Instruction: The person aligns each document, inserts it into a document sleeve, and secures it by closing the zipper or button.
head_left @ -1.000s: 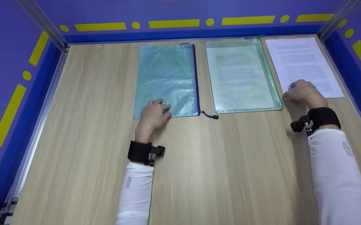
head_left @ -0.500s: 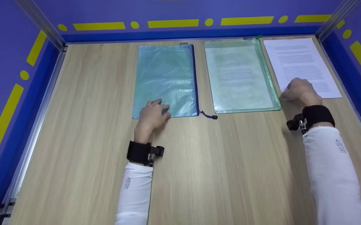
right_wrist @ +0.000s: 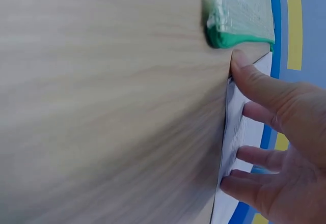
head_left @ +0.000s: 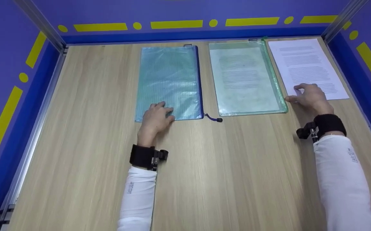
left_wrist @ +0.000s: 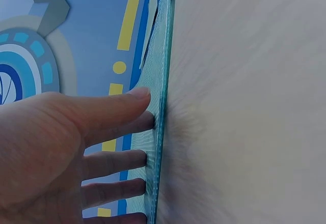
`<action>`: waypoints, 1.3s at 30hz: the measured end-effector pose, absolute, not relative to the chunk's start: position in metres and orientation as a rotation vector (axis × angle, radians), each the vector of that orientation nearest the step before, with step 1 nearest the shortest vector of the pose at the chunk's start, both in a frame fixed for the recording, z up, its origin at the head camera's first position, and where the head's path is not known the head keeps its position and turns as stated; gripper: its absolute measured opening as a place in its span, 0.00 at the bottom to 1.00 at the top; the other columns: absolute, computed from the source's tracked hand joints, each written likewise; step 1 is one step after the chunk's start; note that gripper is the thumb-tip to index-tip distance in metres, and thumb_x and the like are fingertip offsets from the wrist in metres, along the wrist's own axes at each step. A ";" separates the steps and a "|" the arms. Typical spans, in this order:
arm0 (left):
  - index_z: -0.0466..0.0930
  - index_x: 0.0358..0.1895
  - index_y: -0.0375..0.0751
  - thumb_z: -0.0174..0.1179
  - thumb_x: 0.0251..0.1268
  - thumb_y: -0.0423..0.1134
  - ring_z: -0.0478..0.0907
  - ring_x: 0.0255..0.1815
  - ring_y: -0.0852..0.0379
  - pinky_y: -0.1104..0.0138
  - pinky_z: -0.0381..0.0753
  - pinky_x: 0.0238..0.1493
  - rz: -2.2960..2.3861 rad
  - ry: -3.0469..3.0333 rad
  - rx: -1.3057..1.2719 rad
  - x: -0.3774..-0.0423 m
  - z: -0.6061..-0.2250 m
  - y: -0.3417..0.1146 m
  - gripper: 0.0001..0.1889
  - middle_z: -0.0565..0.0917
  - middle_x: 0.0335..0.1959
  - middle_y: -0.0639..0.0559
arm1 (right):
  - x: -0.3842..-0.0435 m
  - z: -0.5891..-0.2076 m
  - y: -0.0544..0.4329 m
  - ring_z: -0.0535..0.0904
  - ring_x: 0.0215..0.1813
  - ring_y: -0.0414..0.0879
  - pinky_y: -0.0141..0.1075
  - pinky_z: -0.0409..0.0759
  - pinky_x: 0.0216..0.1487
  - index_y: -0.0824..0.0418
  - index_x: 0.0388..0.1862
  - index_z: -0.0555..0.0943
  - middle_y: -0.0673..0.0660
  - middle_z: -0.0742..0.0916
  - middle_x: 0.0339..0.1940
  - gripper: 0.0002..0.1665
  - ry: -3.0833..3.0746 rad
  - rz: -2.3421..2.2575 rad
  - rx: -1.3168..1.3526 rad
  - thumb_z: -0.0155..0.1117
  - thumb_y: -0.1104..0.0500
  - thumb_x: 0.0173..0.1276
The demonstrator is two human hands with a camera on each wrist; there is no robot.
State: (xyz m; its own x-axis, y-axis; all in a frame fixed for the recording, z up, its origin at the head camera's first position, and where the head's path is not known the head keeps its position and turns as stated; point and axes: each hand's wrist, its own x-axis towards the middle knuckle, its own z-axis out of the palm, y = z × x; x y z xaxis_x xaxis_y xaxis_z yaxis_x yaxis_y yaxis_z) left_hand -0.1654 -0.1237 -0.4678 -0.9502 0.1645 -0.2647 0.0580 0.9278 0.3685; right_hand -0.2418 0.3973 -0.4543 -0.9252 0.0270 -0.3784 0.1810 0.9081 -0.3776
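Observation:
A blue-green zip document pouch [head_left: 172, 77] with a dark blue zipper edge lies flat at the middle back of the table. My left hand [head_left: 155, 118] rests on its near edge, fingers spread; in the left wrist view the fingertips touch the pouch [left_wrist: 162, 81]. To the far right is a printed sheet of paper [head_left: 310, 64], perhaps with others beneath it. My right hand [head_left: 312, 99] is over its near left corner, thumb at the corner and fingertips on the sheet [right_wrist: 232, 117]. Thumb and fingers stand apart there.
Between pouch and sheet lies a green zip pouch [head_left: 248, 99] with printed paper inside, its zipper edge close beside the sheet. A dark blue pull cord [head_left: 213, 118] sticks out from the blue pouch. Purple-blue walls [head_left: 185, 11] enclose the wooden table [head_left: 230, 179].
My right hand has opened out, its thumb and fingers now wider apart at the sheet's corner. The left hand stays on the blue pouch.

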 end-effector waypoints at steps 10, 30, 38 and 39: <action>0.74 0.68 0.50 0.54 0.73 0.50 0.59 0.78 0.37 0.45 0.65 0.74 0.527 2.792 0.175 -0.166 -0.470 -0.125 0.23 0.63 0.77 0.40 | -0.241 -0.458 0.405 0.53 0.73 0.79 0.71 0.56 0.69 0.67 0.78 0.53 0.81 0.58 0.75 0.61 2.684 -0.536 0.142 0.59 0.27 0.64; 0.74 0.68 0.51 0.55 0.73 0.51 0.58 0.78 0.37 0.44 0.64 0.75 0.548 2.778 0.172 -0.166 -0.467 -0.126 0.24 0.62 0.78 0.40 | -0.236 -0.459 0.405 0.47 0.74 0.80 0.71 0.51 0.71 0.64 0.81 0.45 0.83 0.51 0.75 0.59 2.665 -0.478 0.155 0.50 0.27 0.69; 0.75 0.68 0.49 0.55 0.73 0.49 0.56 0.79 0.38 0.44 0.62 0.75 0.596 2.759 0.163 -0.165 -0.468 -0.127 0.24 0.61 0.78 0.40 | -0.238 -0.457 0.403 0.46 0.74 0.81 0.71 0.51 0.71 0.71 0.79 0.45 0.85 0.52 0.73 0.57 2.658 -0.404 0.087 0.46 0.29 0.72; 0.75 0.68 0.49 0.55 0.73 0.49 0.56 0.79 0.38 0.44 0.62 0.75 0.596 2.757 0.163 -0.165 -0.468 -0.127 0.24 0.61 0.78 0.40 | -0.238 -0.458 0.402 0.46 0.74 0.80 0.71 0.51 0.72 0.71 0.79 0.45 0.85 0.52 0.73 0.57 2.650 -0.405 0.092 0.46 0.29 0.73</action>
